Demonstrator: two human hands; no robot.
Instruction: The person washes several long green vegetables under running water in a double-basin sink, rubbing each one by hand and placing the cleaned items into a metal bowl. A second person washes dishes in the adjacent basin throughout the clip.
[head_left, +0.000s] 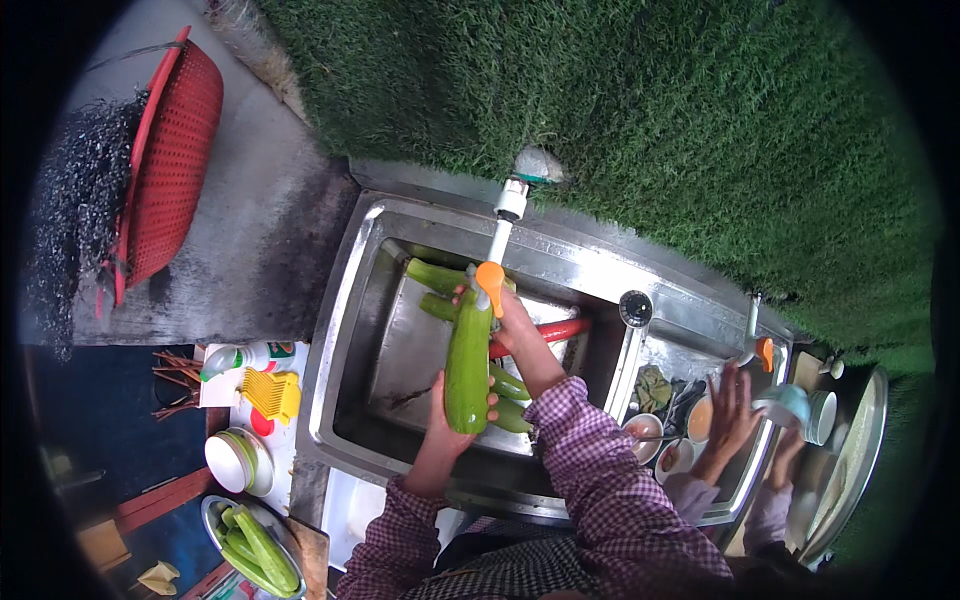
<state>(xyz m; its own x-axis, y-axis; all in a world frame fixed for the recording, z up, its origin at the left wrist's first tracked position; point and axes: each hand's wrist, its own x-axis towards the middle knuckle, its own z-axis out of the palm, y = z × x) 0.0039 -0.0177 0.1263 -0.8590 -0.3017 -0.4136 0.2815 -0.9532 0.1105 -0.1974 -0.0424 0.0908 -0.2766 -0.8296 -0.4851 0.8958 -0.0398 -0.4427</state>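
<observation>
A large green zucchini (466, 375) is held in both my hands under the faucet with an orange handle (490, 279), above the left basin of a stainless steel sink (330, 322). My left hand (442, 420) cups its lower end from beneath. Near the upper end, my right hand (511, 319) grips it, the fingers partly hidden behind the zucchini and the faucet. More green zucchini (429, 276) lie in the basin, some behind the held one. A long red object (559, 330) lies to the right of my right hand.
At right, another person's hands (731, 420) hold a light blue bowl (784, 405) by the smaller basin, which contains several bowls (645, 435). Zucchini fill a metal bowl (206, 517) at lower left, near stacked bowls (229, 463) and a yellow slotted plastic item (271, 394). A red basket (176, 165) stands upper left.
</observation>
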